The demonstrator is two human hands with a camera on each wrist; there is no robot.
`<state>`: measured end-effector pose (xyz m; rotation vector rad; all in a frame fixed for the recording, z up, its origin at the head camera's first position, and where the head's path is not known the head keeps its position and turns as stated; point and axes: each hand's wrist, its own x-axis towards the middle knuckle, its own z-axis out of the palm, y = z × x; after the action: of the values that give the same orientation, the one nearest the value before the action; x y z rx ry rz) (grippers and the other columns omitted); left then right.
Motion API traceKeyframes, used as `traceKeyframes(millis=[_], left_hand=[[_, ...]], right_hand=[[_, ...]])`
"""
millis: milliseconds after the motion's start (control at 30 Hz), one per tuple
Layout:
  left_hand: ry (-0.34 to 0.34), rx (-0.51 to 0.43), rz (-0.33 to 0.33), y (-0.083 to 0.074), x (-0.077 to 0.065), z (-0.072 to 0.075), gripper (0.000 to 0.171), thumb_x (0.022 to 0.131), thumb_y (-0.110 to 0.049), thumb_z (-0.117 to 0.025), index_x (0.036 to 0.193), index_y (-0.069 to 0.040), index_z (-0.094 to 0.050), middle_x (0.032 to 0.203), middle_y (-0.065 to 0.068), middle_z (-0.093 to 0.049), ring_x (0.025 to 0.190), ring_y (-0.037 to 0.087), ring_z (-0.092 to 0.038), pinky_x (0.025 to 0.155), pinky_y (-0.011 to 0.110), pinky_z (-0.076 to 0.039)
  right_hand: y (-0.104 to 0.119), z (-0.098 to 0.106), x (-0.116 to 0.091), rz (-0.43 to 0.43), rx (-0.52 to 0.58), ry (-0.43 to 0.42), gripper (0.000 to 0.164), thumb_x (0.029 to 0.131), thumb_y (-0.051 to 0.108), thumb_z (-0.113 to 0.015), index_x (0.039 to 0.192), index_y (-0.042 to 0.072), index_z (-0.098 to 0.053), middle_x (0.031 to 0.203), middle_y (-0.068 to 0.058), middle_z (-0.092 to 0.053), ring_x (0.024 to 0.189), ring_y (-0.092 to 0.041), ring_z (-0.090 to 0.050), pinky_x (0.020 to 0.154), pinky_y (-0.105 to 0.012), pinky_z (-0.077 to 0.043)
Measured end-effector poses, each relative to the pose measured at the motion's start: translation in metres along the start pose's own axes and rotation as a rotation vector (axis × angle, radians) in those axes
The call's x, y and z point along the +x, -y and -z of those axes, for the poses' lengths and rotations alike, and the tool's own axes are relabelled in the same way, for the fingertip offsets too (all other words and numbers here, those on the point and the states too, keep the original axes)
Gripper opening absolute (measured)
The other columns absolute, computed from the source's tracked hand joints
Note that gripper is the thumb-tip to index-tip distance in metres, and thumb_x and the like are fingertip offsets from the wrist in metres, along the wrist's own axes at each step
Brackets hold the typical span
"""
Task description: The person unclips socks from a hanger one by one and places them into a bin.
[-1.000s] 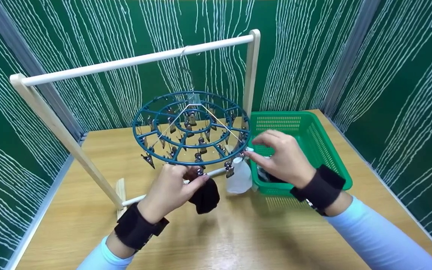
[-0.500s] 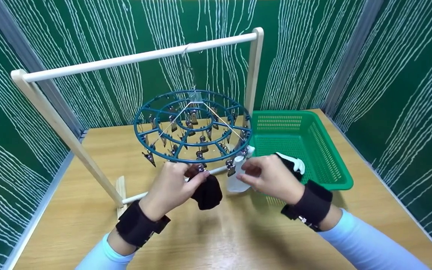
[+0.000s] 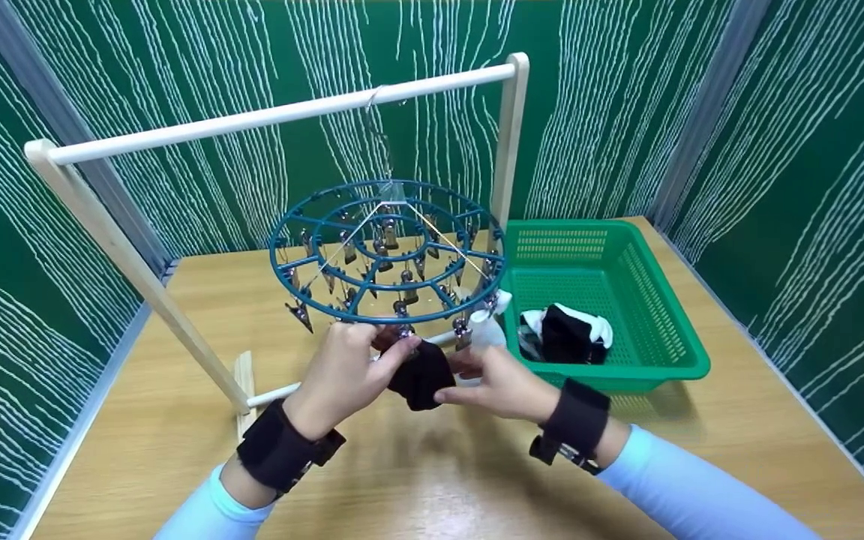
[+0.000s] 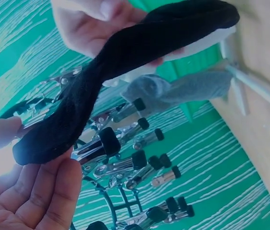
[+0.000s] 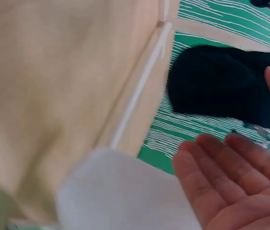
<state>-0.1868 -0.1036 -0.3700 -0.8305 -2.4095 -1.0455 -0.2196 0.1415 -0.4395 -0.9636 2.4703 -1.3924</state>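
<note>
A black sock hangs at the near rim of a round blue-green clip hanger. My left hand pinches a metal clip at the sock's upper end; its thumb and fingers show at the lower left of the left wrist view. My right hand is at the sock's right side, thumb in front. In the right wrist view its fingers are nearly straight and apart from the sock. A pale sock hangs just behind the right hand.
The hanger hooks over a white rail on a wooden stand. Several other clips dangle from its rings. At the right, a green basket holds black and white socks. Green walls with white streaks enclose the table.
My right hand has moved left and down from the hanger's right rim to the black sock, uncovering the socks in the basket. My left hand has stayed at the clip.
</note>
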Motion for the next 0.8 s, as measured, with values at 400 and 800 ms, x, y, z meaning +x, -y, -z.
traceKeyframes(millis=[400,800], left_hand=[[-0.049,-0.023,-0.012,0.003,-0.001,-0.005,0.013,0.102,-0.014,-0.077,0.094,-0.003,-0.079,0.085,0.008,-0.081,0.078,0.019,-0.077,0.071,0.036,-0.064],[-0.101,-0.052,-0.06,0.007,0.0,-0.01,0.009,0.101,-0.01,-0.077,0.094,-0.004,-0.079,0.086,0.007,-0.08,0.078,0.018,-0.076,0.072,0.033,-0.061]], right_hand=[[-0.005,-0.018,0.008,0.057,0.113,-0.067,0.018,0.101,0.005,-0.074,0.108,-0.011,-0.08,0.102,-0.025,-0.082,0.083,-0.003,-0.073,0.072,-0.016,-0.058],[-0.009,-0.022,0.007,0.097,0.084,-0.12,0.013,0.099,0.004,-0.077,0.097,-0.009,-0.081,0.091,-0.023,-0.081,0.077,-0.003,-0.07,0.07,-0.017,-0.059]])
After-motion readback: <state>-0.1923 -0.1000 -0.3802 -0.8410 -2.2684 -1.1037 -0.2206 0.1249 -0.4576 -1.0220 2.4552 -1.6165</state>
